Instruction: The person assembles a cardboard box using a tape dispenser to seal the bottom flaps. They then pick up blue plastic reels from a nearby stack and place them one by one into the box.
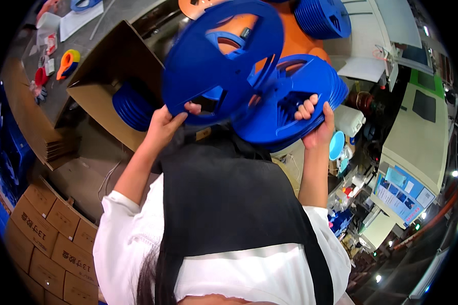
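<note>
My left hand (pixel 167 124) grips the lower rim of a single flat blue plastic reel (pixel 220 58), which is lifted and tilted in front of me. My right hand (pixel 318 122) holds a stack of several blue reels (pixel 290 101) by the lower right edge, with fingers hooked through a cut-out. The single reel overlaps the stack's left side. Both arms come up from my white sleeves and black apron.
An open cardboard box (pixel 112 76) at the left holds more blue reels (pixel 132 104). Another pile of blue reels (pixel 323 18) sits at the top right by an orange surface (pixel 295 40). Stacked cartons (pixel 51 229) stand lower left. A cluttered shelf area (pixel 351 168) lies to the right.
</note>
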The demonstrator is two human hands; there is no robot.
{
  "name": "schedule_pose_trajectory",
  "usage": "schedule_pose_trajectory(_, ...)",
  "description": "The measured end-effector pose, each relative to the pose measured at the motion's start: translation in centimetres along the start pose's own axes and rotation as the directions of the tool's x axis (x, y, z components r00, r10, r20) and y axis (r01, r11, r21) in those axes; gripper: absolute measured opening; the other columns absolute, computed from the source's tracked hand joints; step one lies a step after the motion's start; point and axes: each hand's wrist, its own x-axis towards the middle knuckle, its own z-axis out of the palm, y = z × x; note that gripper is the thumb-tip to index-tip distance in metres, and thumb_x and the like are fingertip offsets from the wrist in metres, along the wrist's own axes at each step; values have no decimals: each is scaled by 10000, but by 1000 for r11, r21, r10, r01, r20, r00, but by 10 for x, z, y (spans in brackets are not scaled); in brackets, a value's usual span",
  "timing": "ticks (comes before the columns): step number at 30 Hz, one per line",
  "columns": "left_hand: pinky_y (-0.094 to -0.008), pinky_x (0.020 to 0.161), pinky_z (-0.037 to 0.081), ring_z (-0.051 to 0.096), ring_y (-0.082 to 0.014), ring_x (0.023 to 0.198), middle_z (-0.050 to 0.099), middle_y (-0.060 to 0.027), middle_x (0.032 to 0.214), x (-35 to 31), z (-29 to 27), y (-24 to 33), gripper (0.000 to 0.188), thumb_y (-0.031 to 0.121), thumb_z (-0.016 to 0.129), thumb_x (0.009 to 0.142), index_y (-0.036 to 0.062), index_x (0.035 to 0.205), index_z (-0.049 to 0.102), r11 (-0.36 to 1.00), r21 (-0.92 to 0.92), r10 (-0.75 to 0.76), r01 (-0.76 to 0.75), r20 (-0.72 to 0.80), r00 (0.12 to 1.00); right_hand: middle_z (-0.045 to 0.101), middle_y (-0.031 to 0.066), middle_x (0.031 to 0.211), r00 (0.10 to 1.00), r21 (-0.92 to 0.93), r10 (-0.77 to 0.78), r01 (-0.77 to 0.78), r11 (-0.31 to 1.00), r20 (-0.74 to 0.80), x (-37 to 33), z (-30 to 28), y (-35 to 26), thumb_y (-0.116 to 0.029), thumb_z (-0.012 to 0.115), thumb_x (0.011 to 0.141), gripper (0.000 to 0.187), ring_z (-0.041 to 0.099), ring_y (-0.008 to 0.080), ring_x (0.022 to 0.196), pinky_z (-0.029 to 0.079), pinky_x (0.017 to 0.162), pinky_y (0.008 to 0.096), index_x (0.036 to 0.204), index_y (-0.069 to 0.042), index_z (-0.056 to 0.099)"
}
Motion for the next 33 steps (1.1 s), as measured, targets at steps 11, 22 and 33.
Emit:
schedule_pose_trajectory(11, -437, 923, 501, 613, -310, 1058, 644, -120, 1070, -49, -38, -11, 219, 93, 627, 868, 82, 1071, 545, 725, -688, -108, -23, -147, 983, 437, 0, 635, 1000, 165, 7, -12, 986, 28, -20, 4, 16, -281, 566, 859, 254, 417, 110, 549, 383, 574, 276, 940, -48, 504)
schedule_pose_trajectory(22, -446, 1114, 303, 580, -232, 1019, 595, -52, 965, -51, -57, 23, 245, 36, 589, 820, 78, 1037, 484, 601, -731, 126, -323, -312, 942, 447, -27, 528, 942, 350, -179, 72, 934, 284, -45, -14, 17, -304, 643, 825, 286, 448, 92, 440, 375, 464, 248, 794, -100, 444)
schedule_pose_trajectory(33, -373, 1034, 339, 481, -270, 1233, 621, -131, 1117, -22, -18, 10, 256, -125, 487, 756, 64, 910, 409, 940, 303, 246, -159, -279, 928, 521, -2, 579, 821, 461, -313, 69, 885, 477, -38, 6, 20, -293, 626, 877, 278, 516, 105, 486, 420, 490, 251, 782, -96, 454)
